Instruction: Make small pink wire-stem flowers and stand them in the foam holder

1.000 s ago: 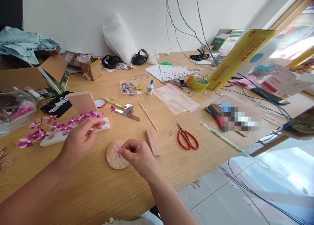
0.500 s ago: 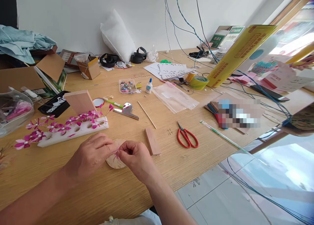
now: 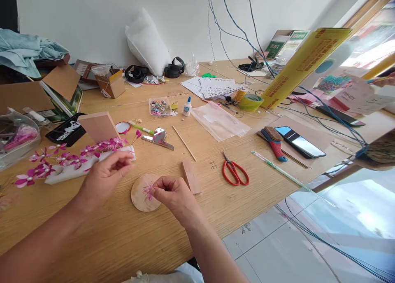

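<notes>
My right hand point(image 3: 173, 196) pinches a tuft of fine pink strands point(image 3: 148, 191) between thumb and fingertips. The strands fan out over a round wooden disc point(image 3: 139, 200) that lies flat on the table. To the left, my left hand point(image 3: 106, 174) is raised with thumb and fingers apart, and I see nothing in it. Behind that hand, magenta flowers point(image 3: 77, 162) on thin stems stand in a white holder point(image 3: 57, 177), which the hand partly covers. A small wooden block point(image 3: 191, 176) lies just beyond my right hand.
Red-handled scissors point(image 3: 235, 171), a thin wooden stick point(image 3: 184, 143), a metal clip point(image 3: 159, 139) and a glue bottle point(image 3: 187, 107) lie or stand around the table point(image 3: 123, 250). Farther right are a brush point(image 3: 275, 143) and a phone point(image 3: 300, 141). Cables point(image 3: 247, 40) hang at the back.
My left hand has drawn away from the pink strands, up and to the left, and its fingers have parted. My right hand stays at the disc, still pinching the strands.
</notes>
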Action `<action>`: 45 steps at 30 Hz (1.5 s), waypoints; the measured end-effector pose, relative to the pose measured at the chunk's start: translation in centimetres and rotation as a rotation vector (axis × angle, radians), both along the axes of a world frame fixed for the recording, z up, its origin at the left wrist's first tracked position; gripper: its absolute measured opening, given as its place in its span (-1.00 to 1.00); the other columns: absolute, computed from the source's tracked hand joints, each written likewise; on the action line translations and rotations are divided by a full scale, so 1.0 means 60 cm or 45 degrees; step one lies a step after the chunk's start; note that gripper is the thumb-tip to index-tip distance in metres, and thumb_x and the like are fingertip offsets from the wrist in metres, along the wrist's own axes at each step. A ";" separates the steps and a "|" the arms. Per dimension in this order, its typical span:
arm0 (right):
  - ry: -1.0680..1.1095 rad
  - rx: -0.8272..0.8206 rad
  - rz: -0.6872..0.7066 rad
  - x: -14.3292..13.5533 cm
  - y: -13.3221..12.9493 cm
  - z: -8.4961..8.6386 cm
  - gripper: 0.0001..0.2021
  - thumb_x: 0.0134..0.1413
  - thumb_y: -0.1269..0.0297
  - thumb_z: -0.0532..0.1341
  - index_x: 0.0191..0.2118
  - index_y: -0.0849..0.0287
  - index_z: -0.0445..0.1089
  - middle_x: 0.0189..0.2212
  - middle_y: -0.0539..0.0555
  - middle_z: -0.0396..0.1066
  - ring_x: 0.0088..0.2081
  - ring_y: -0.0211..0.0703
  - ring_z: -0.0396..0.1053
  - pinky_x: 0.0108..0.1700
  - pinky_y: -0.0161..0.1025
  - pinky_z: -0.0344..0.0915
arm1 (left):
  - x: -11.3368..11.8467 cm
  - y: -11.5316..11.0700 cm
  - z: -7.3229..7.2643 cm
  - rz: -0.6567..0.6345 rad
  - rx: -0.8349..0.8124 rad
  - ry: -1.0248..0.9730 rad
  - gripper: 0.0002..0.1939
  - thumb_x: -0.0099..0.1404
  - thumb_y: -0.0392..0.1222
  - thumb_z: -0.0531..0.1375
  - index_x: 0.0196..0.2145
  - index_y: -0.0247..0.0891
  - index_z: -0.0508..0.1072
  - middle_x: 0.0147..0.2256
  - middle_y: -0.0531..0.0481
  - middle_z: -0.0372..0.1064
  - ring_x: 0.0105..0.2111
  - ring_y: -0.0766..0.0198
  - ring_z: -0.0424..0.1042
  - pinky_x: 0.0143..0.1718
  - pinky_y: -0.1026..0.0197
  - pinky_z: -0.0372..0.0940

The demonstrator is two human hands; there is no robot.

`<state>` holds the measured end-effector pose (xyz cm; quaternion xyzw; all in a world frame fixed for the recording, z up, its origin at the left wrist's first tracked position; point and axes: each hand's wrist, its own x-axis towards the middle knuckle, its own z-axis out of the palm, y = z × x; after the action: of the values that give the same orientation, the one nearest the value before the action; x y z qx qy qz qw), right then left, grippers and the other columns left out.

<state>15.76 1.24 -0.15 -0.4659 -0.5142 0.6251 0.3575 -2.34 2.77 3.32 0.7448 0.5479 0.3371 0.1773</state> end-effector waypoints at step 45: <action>-0.318 0.499 -0.038 0.003 -0.012 0.009 -0.83 -0.08 0.49 0.14 -0.62 0.22 0.28 -0.69 -0.12 0.17 -0.61 -0.39 0.09 -0.58 -0.43 -0.01 | -0.007 0.000 0.004 -0.190 0.093 0.435 -0.79 0.26 -0.18 -0.01 -0.27 -0.20 0.40 -0.32 -0.01 0.45 -0.31 0.20 0.43 -0.30 0.19 0.31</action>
<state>15.93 0.49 0.39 -0.4688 -0.6591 0.4454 0.3839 -2.75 2.78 3.56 0.8357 0.5006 0.2114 0.0793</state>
